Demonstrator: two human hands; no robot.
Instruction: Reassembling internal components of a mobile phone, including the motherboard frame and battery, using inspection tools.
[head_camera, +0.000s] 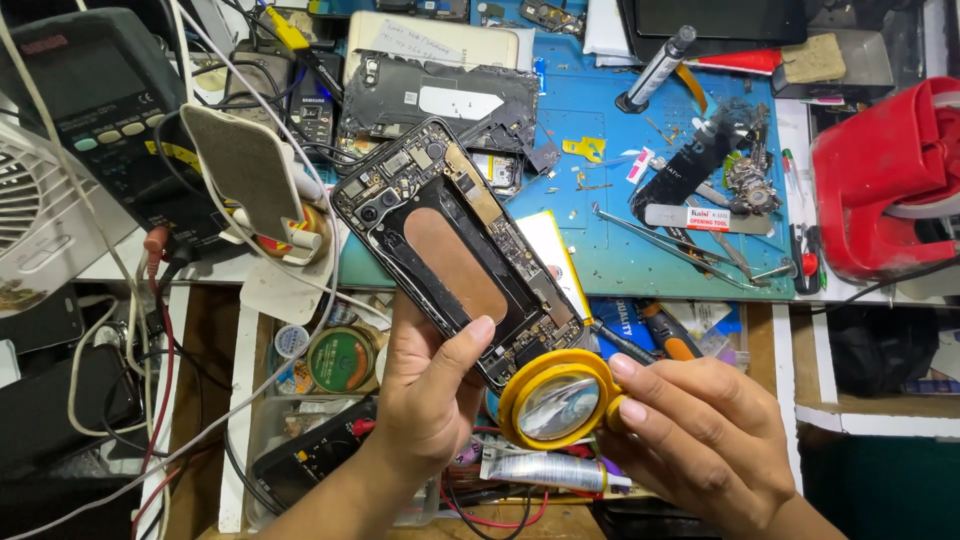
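1. Our left hand (425, 395) has its grip closed around the opened phone (455, 250), held tilted above the desk edge, its circuit boards facing us.
2. Our right hand (700, 440) pinches the yellow suction cup (555, 400), which touches the phone's lower end.
3. Behind lie the blue mat (610, 130), tweezers (665, 245) and a red holder (885, 170).

Blue mat (600, 150) centre bare; tweezers (670, 245), cables (150, 330) crowd sides.
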